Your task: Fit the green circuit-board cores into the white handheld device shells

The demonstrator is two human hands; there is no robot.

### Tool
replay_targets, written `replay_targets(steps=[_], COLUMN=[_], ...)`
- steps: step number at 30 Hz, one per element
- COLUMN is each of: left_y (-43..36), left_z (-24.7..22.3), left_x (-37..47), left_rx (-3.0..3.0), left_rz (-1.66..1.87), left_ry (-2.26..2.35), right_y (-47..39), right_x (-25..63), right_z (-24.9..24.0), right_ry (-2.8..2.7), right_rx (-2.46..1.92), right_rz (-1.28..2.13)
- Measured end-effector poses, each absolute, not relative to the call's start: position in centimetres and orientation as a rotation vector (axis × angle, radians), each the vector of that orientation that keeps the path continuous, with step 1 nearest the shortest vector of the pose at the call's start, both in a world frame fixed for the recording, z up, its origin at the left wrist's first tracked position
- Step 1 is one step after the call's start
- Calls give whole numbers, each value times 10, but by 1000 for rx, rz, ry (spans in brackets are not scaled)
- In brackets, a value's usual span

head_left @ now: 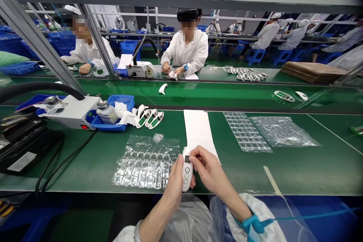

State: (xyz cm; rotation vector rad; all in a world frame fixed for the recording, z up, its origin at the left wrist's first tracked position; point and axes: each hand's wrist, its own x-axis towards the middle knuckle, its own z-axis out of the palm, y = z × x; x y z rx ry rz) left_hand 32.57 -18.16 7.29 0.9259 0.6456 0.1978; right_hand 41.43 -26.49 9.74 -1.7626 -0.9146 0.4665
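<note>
My left hand (174, 182) is wrapped round a white handheld thermometer (186, 186), held upright over the bench's front edge. Its face shows a small dark screen and a column of round buttons. The fingers of my right hand (211, 169) are pinched together at the right side of the screen; whatever they hold, if anything, is too small to make out. Just left of my hands lies a clear plastic blister sheet (141, 170) with rows of square pockets. A stack of white paper (198, 128) lies just beyond the thermometer.
Open thermometer shells (150, 118) with green boards lie beside a blue tray (112, 125) holding a bottle (106, 112). A grey box (75, 109) stands left. More clear sheets (246, 132) lie right. Beyond the green conveyor (215, 96), a co-worker (185, 51) handles a white part.
</note>
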Motion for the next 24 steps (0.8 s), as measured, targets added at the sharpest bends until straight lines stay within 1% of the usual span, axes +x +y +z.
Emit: replay_targets(steps=[9,16,20,24], left_y=[-180,-180,-180,-175], left_z=[70,69,75,78], left_x=[321,318,316,315], left_rx=[903,910,1058,1227], left_rz=[207,200,236,256], left_ry=[655,645,633,522], right_y=[-261,-261,-261,-259], right_x=[413,412,411,408], right_z=[94,93,94,88], right_ry=[-909,-926,-925,-737], right_rx=[-1735,-1771,-1779,-1598], right_rz=[531,509,483,649])
